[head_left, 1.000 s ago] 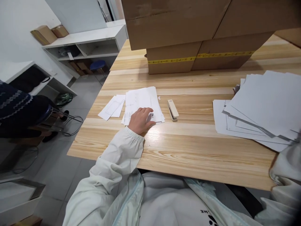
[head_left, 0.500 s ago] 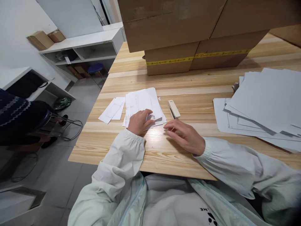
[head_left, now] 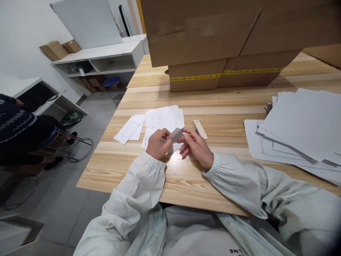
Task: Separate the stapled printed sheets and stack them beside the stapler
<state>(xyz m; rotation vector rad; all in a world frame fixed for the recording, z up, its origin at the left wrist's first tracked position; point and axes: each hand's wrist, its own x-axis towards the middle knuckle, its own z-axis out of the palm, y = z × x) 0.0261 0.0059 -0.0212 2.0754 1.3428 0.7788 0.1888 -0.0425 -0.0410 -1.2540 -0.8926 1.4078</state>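
Note:
A small piece of paper (head_left: 176,134) is raised above a pile of printed sheets (head_left: 165,117) near the table's front edge. My left hand (head_left: 159,143) pinches its left side between thumb and fingers. At its right upper corner, the fingertips of my right hand (head_left: 195,145) touch the paper, the other fingers loosely curled. Just beyond my right hand lies a cream stapler (head_left: 199,129). Two small paper slips (head_left: 130,128) lie left of the pile, one overlapping the other.
Stacked cardboard boxes (head_left: 197,76) with yellow tape stand at the table's back. A large heap of white paper (head_left: 298,121) lies at right. Beyond the left table edge, a seated person (head_left: 18,124) and a blue stool (head_left: 112,81) are visible.
My left hand has lifted a small paper off the pile. My right hand has moved left, from beside the stapler's near end to the paper's corner. The view has shifted slightly.

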